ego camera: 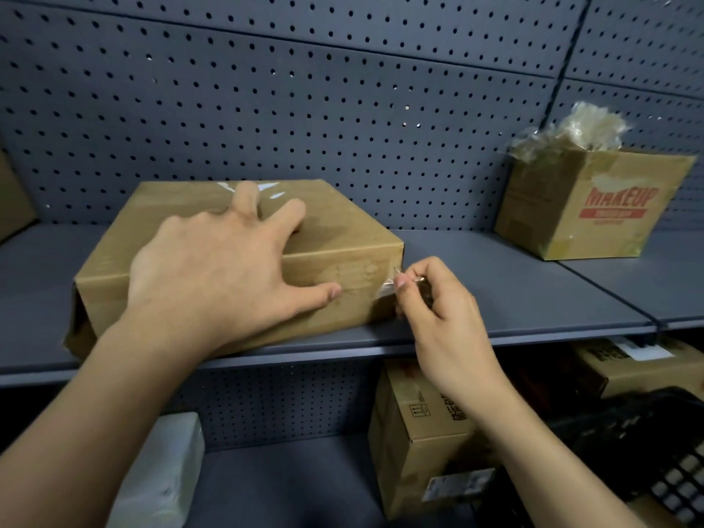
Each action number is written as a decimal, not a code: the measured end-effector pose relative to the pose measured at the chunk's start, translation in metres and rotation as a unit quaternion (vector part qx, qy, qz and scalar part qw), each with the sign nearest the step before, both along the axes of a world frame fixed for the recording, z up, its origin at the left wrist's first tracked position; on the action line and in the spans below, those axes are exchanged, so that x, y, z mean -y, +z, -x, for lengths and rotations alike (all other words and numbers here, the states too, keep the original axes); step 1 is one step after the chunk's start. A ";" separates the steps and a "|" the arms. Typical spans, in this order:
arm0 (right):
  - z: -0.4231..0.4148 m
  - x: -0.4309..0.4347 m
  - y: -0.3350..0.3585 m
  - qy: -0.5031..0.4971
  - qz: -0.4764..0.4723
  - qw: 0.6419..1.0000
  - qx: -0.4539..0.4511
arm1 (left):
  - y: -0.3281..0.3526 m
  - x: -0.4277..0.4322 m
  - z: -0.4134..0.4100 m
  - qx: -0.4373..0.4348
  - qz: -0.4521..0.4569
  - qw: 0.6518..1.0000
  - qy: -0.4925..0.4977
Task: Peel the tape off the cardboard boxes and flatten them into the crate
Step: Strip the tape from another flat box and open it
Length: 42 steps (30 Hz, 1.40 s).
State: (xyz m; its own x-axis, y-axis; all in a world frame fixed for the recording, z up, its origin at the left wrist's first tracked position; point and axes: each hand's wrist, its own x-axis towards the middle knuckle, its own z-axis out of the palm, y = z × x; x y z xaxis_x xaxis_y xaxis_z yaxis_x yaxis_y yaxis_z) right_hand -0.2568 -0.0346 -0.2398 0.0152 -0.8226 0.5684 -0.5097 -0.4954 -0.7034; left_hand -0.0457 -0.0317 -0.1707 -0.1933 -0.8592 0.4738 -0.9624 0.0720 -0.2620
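My left hand (213,268) presses flat on the cardboard box (343,222) on the shelf (495,283) while my right hand (438,310) pinches the tape (386,289) at its near right corner, and a sharp tug could snap the thin strip or drag the box off the edge.

Bare shelf (476,280) lies open between the flat cardboard box (343,226) and the Makeup box (594,215) at right. The pegboard wall (343,108) closes the back. Below, a brown box (411,432) and black crate (670,485) crowd the right, with a gap before a white package (167,470).
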 end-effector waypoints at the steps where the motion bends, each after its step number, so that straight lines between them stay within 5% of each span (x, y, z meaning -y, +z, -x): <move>1: 0.003 -0.001 0.000 0.014 -0.004 1.000 0.012 | 0.001 0.001 -0.001 -0.005 -0.005 1.000 -0.002; 8: 0.013 -0.004 -0.004 0.096 -0.032 0.992 0.075 | 0.003 0.009 -0.015 -0.048 -0.038 0.998 -0.003; 12: 0.018 0.001 -0.003 0.149 -0.057 0.963 0.216 | 0.005 0.016 -0.028 -0.067 -0.055 0.996 0.000; 24: 0.023 0.016 0.001 0.178 -0.112 0.951 0.227 | 0.017 0.010 -0.013 -0.102 -0.108 0.989 0.018; 29: 0.023 0.013 0.000 0.215 -0.090 0.957 0.171 | 0.012 0.009 0.027 -0.205 -0.077 0.976 0.009; 42: 0.021 0.011 0.002 0.201 -0.073 0.967 0.142 | 0.002 0.016 0.029 -0.146 -0.041 0.988 -0.019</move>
